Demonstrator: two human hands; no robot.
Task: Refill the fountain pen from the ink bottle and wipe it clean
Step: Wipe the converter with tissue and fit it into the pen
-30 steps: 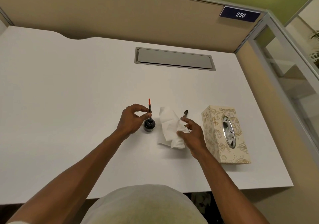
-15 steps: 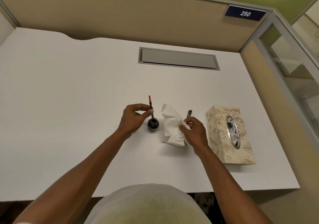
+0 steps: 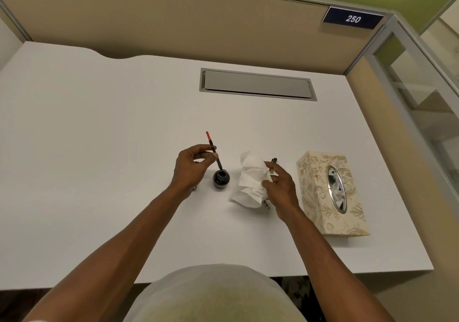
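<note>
Above round ink bottle (image 3: pixel 220 179), seemingly dipped: slender pen (image 3: pixel 214 151).

two bare forearms enter from the bottom edge, no sleeves in view, no watch, rings or bands seen. left hand (image 3: pixel 190 170) and right hand (image 3: pixel 282 189) both bare, no gloves. torso at bottom centre in a pale, off-white to light yellowish top (image 3: pixel 213 294), plain fabric, no print or logo. a dark strip shows beside it low in frame, unclear.

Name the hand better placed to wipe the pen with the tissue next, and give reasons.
Right hand: it already touches the tissue, while the left hand holds the pen in the ink bottle.
</note>
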